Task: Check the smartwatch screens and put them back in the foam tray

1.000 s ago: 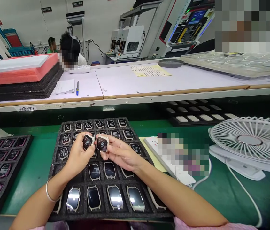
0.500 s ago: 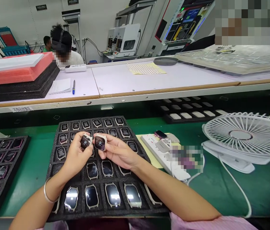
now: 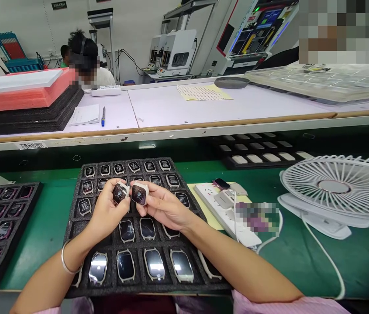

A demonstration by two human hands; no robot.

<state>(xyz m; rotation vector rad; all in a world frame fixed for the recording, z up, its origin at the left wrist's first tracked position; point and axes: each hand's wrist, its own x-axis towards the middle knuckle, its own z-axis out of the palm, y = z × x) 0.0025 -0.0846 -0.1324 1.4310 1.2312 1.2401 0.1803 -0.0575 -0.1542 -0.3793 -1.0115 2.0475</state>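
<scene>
Between its thumb and fingers my left hand [image 3: 108, 208] grips a smartwatch body [image 3: 119, 193], light-cased, its dark screen lit with a small graphic. A second smartwatch body [image 3: 139, 194] of the same kind sits in my right hand [image 3: 164, 206], held by its edges with the screen facing me. The two watches are side by side, nearly touching. Under both hands lies a black foam tray [image 3: 112, 288] whose pockets hold several more strapless watches. Those in the far rows show white text on their screens; the nearer ones, such as this watch [image 3: 154, 264], have dark, reflective screens.
On the left stands another foam tray [image 3: 36, 192] of purple-cased watches. To the right are a white power strip [image 3: 204, 192] with cables and a white fan [image 3: 331, 187]. A raised shelf [image 3: 171, 115] crosses behind, bearing stacked foam [image 3: 23, 96] and a pen [image 3: 103, 117]. A person [image 3: 84, 56] sits beyond.
Both hands keep their hold on the two watches in almost the same pose. The right-hand watch is tilted slightly differently, and the whole view has shifted a little.
</scene>
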